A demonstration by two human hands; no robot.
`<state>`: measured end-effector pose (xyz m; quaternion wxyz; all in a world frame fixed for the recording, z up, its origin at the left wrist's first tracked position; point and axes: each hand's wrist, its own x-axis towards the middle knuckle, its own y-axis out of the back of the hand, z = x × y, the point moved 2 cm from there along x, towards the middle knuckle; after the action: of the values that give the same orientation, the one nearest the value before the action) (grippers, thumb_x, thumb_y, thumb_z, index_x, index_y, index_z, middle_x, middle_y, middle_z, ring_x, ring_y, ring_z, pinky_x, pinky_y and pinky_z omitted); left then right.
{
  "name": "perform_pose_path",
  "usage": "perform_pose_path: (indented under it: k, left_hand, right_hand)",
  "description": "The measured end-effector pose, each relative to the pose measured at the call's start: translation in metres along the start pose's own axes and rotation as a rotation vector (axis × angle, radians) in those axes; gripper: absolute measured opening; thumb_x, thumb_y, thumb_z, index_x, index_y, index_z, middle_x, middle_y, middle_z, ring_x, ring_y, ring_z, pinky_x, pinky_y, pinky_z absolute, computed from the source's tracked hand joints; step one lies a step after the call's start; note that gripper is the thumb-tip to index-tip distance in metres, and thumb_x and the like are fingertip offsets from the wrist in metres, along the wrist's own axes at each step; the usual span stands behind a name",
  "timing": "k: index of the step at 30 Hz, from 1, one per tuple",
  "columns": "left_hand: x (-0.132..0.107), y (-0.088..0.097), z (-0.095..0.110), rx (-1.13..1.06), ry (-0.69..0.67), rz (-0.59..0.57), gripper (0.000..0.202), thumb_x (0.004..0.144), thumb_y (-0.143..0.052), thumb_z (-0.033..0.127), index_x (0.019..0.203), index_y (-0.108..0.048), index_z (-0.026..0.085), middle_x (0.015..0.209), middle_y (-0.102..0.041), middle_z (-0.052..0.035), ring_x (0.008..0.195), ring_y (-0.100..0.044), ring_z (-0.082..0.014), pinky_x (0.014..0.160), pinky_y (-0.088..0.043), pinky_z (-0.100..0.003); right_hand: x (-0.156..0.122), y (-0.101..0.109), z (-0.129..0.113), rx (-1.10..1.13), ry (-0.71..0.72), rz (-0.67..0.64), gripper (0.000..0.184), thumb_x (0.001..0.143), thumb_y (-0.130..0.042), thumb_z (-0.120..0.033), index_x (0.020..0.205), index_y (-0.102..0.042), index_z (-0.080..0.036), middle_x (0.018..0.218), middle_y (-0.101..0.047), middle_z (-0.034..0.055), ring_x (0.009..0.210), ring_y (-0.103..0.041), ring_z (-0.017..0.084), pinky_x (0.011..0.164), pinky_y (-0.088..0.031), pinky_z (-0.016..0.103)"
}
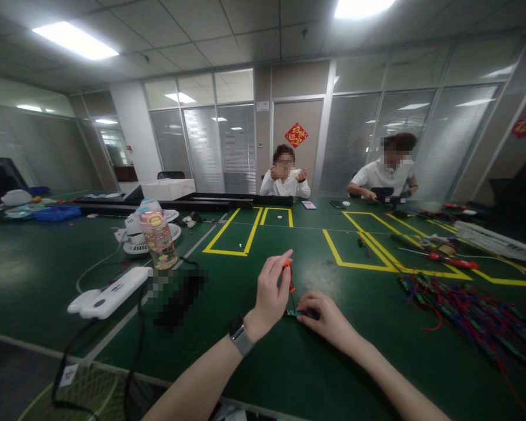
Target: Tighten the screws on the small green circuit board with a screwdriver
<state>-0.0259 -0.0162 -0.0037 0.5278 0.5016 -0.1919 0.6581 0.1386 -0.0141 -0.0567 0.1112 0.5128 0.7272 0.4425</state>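
My left hand [272, 292], with a watch on the wrist, is closed round a small orange-handled screwdriver [290, 275] held upright, tip down. The tip meets a small green circuit board [294, 313] lying on the green table [254, 362]. My right hand [324, 316] presses that board down, fingers closed on its right end. Both hands sit close together at the middle of the table, near me.
A pile of red, blue and black wired parts [477, 316] lies at right. A drink bottle [158, 234], a small fan [135, 237] and a white power strip [109, 297] stand at left. Red-handled screwdrivers [451, 260] lie beyond. Two other people [284, 175] sit opposite.
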Motion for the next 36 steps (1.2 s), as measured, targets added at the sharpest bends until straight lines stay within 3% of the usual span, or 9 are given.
perform_pose_path:
  k: [5, 10, 15, 20, 25, 31, 36]
  left_hand:
    - [0.0022, 0.0028, 0.0008, 0.047, -0.023, 0.033, 0.023, 0.096, -0.050, 0.026, 0.115, -0.062, 0.020, 0.089, -0.058, -0.0038, 0.085, -0.057, -0.0167, 0.076, -0.049, -0.030]
    - [0.0037, 0.0021, 0.0016, 0.003, 0.013, -0.010, 0.033, 0.099, -0.039, 0.020, 0.129, -0.053, 0.020, 0.102, -0.060, -0.0067, 0.094, -0.058, -0.0167, 0.083, -0.049, -0.031]
    - [0.0034, 0.0028, 0.0019, 0.069, -0.011, 0.041, 0.023, 0.094, -0.054, 0.028, 0.115, -0.061, 0.020, 0.089, -0.057, -0.0035, 0.084, -0.057, -0.0169, 0.076, -0.049, -0.030]
    - [0.0028, 0.0017, 0.0024, 0.009, 0.005, -0.019, 0.035, 0.099, -0.038, 0.019, 0.131, -0.051, 0.020, 0.103, -0.059, -0.0073, 0.095, -0.058, -0.0168, 0.084, -0.049, -0.031]
    - [0.0033, 0.0023, 0.0022, 0.043, -0.012, 0.023, 0.024, 0.094, -0.052, 0.023, 0.116, -0.060, 0.019, 0.092, -0.057, -0.0040, 0.086, -0.056, -0.0162, 0.078, -0.048, -0.029]
    - [0.0027, 0.0004, 0.0022, 0.003, 0.016, -0.039, 0.034, 0.099, -0.039, 0.019, 0.131, -0.050, 0.020, 0.100, -0.060, -0.0055, 0.090, -0.058, -0.0153, 0.081, -0.048, -0.029]
    - [0.0029, 0.0023, 0.0017, 0.077, -0.015, 0.025, 0.025, 0.093, -0.055, 0.027, 0.117, -0.060, 0.020, 0.089, -0.058, -0.0033, 0.084, -0.057, -0.0166, 0.076, -0.049, -0.029]
  right_hand:
    - [-0.0003, -0.0002, 0.0015, -0.002, -0.006, -0.003, 0.007, 0.079, -0.068, -0.021, 0.082, -0.075, -0.021, 0.095, -0.069, 0.0049, 0.092, -0.061, 0.023, 0.084, -0.044, 0.034]
    - [0.0007, -0.0009, 0.0040, -0.008, -0.006, -0.014, 0.007, 0.079, -0.068, -0.021, 0.082, -0.074, -0.021, 0.095, -0.069, 0.0050, 0.094, -0.060, 0.024, 0.086, -0.044, 0.036]
    - [0.0010, -0.0001, 0.0038, -0.008, -0.004, -0.011, 0.006, 0.078, -0.069, -0.022, 0.081, -0.074, -0.021, 0.095, -0.069, 0.0047, 0.093, -0.060, 0.024, 0.085, -0.044, 0.035]
    - [0.0008, -0.0009, 0.0041, -0.005, 0.010, -0.011, 0.006, 0.079, -0.069, -0.022, 0.082, -0.074, -0.020, 0.094, -0.069, 0.0051, 0.092, -0.061, 0.023, 0.085, -0.044, 0.035]
    - [0.0012, -0.0014, 0.0055, -0.008, 0.002, -0.010, 0.006, 0.078, -0.070, -0.022, 0.082, -0.075, -0.020, 0.094, -0.069, 0.0052, 0.092, -0.060, 0.024, 0.085, -0.044, 0.035]
    - [0.0009, 0.0007, 0.0028, -0.012, 0.001, -0.017, 0.006, 0.078, -0.069, -0.021, 0.082, -0.075, -0.021, 0.094, -0.069, 0.0049, 0.092, -0.060, 0.023, 0.086, -0.045, 0.035]
    - [0.0008, -0.0004, 0.0039, -0.004, -0.001, -0.018, 0.006, 0.078, -0.069, -0.022, 0.081, -0.074, -0.021, 0.094, -0.069, 0.0044, 0.093, -0.060, 0.023, 0.086, -0.044, 0.036]
